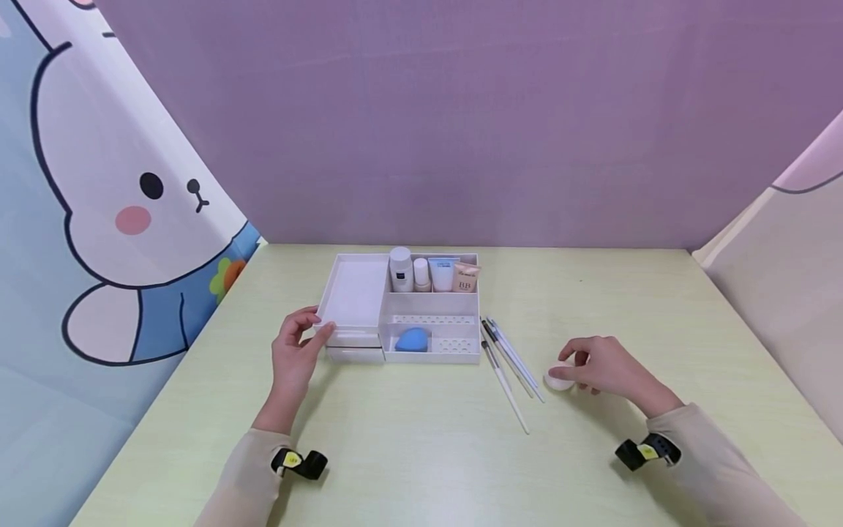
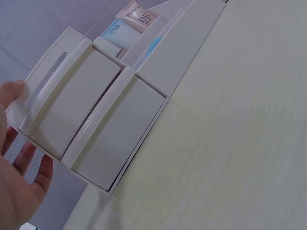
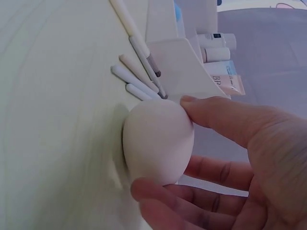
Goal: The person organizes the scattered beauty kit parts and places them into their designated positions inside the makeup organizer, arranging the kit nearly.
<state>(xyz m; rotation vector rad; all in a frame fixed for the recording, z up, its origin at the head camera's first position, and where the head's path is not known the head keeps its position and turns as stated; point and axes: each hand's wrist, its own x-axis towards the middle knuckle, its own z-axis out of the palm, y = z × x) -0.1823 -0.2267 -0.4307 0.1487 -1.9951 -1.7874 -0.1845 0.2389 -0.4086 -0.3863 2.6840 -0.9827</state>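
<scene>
A white makeup organizer with two drawers stands on the table. My left hand holds its front left corner, thumb on the top edge and fingers along the side. At the right, my right hand pinches a white egg-shaped makeup sponge between thumb and fingers, low over the tabletop. A blue makeup sponge lies in a front compartment of the organizer. Several makeup brushes with pale handles lie between the organizer and my right hand.
In the organizer's back compartment stand a white bottle, a smaller white-capped bottle, a blue-and-white tube and a pink BB tube. A purple curtain hangs behind the table.
</scene>
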